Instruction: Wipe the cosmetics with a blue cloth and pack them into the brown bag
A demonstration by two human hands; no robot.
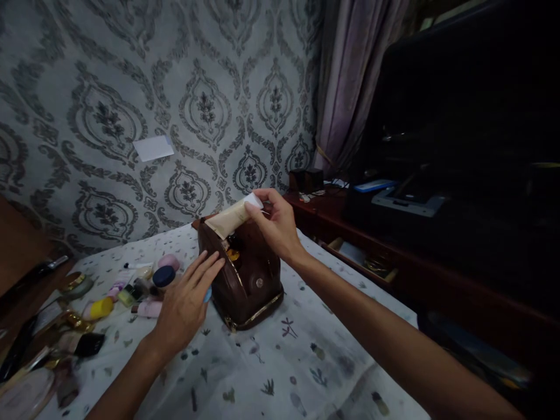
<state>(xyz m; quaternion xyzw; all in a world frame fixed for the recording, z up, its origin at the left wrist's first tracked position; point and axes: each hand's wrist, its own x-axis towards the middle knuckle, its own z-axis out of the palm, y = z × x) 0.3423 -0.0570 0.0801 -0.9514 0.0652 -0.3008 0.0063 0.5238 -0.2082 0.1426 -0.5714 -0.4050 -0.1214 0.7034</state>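
Head view. Cream-coloured, flat-ended tube with white cap (230, 220): the right hand's (280, 226) fingers pinch it at the cap. Brown, leather-like zipped bag (258, 300): stands gaping beneath those fingers. Left hand (186, 300): fingers lie extended, slightly spread, against the bag. Round, dark-blue-lidded jar (164, 276): sits just left of these.

Left hand (185, 304) low, outstretched; right hand (280, 226) higher, pinched
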